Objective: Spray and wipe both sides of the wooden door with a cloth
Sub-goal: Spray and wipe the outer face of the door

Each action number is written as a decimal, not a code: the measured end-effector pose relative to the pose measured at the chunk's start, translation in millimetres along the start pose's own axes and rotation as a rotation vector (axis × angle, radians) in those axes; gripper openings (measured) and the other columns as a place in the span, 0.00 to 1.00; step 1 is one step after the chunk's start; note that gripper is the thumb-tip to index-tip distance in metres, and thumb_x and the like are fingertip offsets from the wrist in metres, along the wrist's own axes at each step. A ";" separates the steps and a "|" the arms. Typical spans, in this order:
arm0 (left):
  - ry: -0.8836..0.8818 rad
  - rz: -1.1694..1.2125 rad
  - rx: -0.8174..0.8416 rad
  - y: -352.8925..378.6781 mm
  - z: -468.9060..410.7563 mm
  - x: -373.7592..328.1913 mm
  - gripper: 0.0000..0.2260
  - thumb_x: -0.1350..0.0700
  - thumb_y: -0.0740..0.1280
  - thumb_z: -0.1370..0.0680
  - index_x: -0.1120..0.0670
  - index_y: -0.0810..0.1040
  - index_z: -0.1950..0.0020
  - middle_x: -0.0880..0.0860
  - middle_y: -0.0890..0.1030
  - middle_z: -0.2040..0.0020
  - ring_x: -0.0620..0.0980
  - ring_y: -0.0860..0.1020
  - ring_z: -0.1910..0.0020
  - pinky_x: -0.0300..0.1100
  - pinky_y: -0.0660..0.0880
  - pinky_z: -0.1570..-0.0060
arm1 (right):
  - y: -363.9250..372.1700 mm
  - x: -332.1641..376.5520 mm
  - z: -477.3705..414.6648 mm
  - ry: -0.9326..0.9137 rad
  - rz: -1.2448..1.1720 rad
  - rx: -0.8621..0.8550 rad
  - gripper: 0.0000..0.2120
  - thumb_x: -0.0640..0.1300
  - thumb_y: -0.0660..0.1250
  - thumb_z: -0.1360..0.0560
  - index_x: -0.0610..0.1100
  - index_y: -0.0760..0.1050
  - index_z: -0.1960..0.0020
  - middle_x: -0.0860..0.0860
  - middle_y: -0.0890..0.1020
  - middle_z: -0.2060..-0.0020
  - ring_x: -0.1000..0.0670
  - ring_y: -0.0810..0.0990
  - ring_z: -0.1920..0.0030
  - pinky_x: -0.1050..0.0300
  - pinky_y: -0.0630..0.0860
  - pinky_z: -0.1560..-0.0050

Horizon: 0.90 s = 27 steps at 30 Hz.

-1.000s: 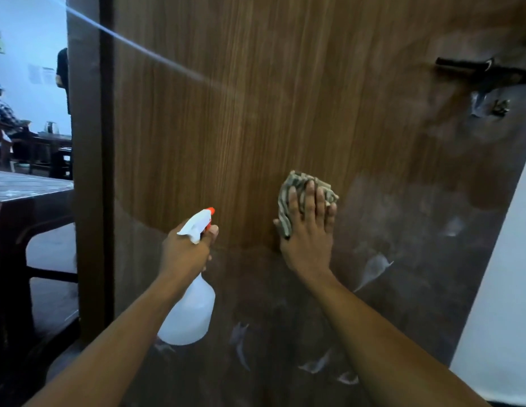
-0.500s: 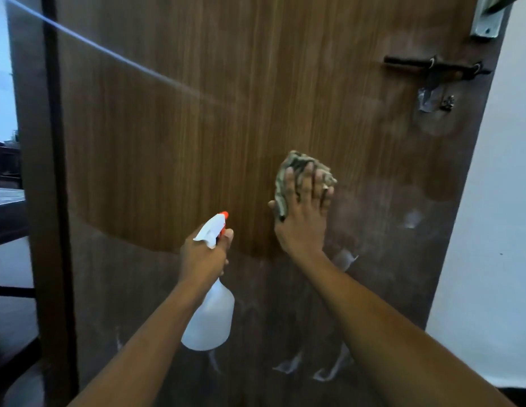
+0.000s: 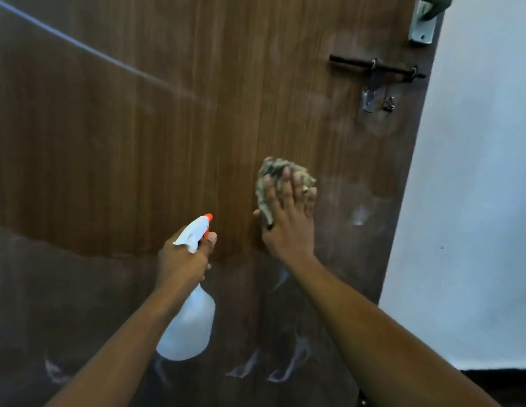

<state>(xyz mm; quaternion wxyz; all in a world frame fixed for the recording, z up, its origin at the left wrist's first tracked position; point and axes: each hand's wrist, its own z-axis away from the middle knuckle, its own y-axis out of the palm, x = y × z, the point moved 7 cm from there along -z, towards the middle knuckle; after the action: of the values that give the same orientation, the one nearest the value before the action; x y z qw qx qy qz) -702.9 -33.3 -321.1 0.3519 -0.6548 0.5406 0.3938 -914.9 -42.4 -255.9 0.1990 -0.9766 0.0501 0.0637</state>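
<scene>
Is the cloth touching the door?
Touching. The head view shows the right hand pressing the bunched cloth flat against the door, with no gap visible.

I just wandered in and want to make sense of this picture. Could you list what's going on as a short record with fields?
Activity: cleaning a wooden door
Left hand: grips a white spray bottle at its neck, orange-tipped nozzle up
Right hand: presses a crumpled cloth against the door, fingers straight
Door surface: brown grain above, duller below with pale streaks
Door hardware: dark sliding bolt and metal handle plate near the right edge
Beside the door: white wall
</scene>
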 end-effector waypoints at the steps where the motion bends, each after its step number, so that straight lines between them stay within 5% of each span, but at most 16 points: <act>1: 0.006 0.004 0.006 6.4 1.6 -0.1 0.20 0.46 0.67 0.24 0.45 0.73 0.32 0.49 0.82 0.45 0.49 0.80 0.62 0.37 0.74 0.69 | 6.8 0.7 15.9 -0.104 0.038 0.029 0.36 0.59 0.58 0.22 0.51 0.49 0.19 0.45 0.45 0.20 0.42 0.43 0.20 0.36 0.41 0.23; 5: -0.061 0.069 -0.013 26.6 5.4 2.9 0.20 0.47 0.69 0.26 0.51 0.75 0.35 0.52 0.83 0.52 0.52 0.80 0.63 0.39 0.74 0.69 | 23.3 -51.9 75.5 -0.109 0.099 0.085 0.39 0.60 0.60 0.24 0.52 0.48 0.19 0.45 0.45 0.19 0.42 0.46 0.20 0.31 0.46 0.25; 10: -0.074 0.104 -0.026 37.6 5.5 -3.6 0.19 0.47 0.69 0.26 0.53 0.75 0.38 0.52 0.82 0.55 0.51 0.80 0.63 0.38 0.74 0.69 | -6.8 -113.6 14.2 0.341 -0.026 0.032 0.34 0.63 0.46 0.19 0.53 0.37 0.19 0.47 0.36 0.21 0.44 0.35 0.21 0.33 0.40 0.25; 17: -0.103 0.098 0.023 64.3 16.7 5.1 0.17 0.49 0.69 0.25 0.56 0.77 0.40 0.56 0.82 0.56 0.51 0.79 0.65 0.35 0.73 0.73 | 12.0 -112.4 52.1 -0.133 0.145 0.104 0.36 0.60 0.58 0.21 0.51 0.47 0.19 0.44 0.46 0.20 0.41 0.44 0.20 0.30 0.47 0.25; 21: -0.140 0.160 0.065 75.4 20.0 9.4 0.25 0.42 0.68 0.31 0.58 0.77 0.43 0.58 0.81 0.58 0.55 0.79 0.65 0.40 0.75 0.65 | -0.2 -188.5 58.5 0.186 0.091 0.131 0.35 0.61 0.50 0.20 0.54 0.36 0.20 0.46 0.38 0.20 0.43 0.37 0.21 0.30 0.40 0.25; 24: -0.117 0.105 0.071 79.2 22.5 9.7 0.17 0.47 0.68 0.26 0.54 0.76 0.42 0.55 0.81 0.56 0.53 0.79 0.64 0.38 0.73 0.67 | -17.9 -216.9 13.6 0.481 -0.028 0.086 0.33 0.64 0.41 0.19 0.55 0.25 0.24 0.48 0.32 0.22 0.44 0.31 0.22 0.32 0.38 0.25; 27: -0.098 0.094 0.085 89.2 29.8 16.9 0.13 0.50 0.68 0.25 0.53 0.74 0.43 0.53 0.80 0.58 0.51 0.78 0.65 0.36 0.71 0.70 | -18.6 -197.9 6.4 0.301 -0.012 0.066 0.35 0.62 0.47 0.19 0.53 0.31 0.21 0.45 0.34 0.22 0.41 0.33 0.22 0.35 0.37 0.24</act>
<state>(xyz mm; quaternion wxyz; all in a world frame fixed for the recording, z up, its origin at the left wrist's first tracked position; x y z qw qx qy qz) -793.0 -29.2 -352.6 0.3865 -0.5930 0.5693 0.4181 -1108.6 -8.5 -226.1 0.2218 -0.9683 0.0756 -0.0865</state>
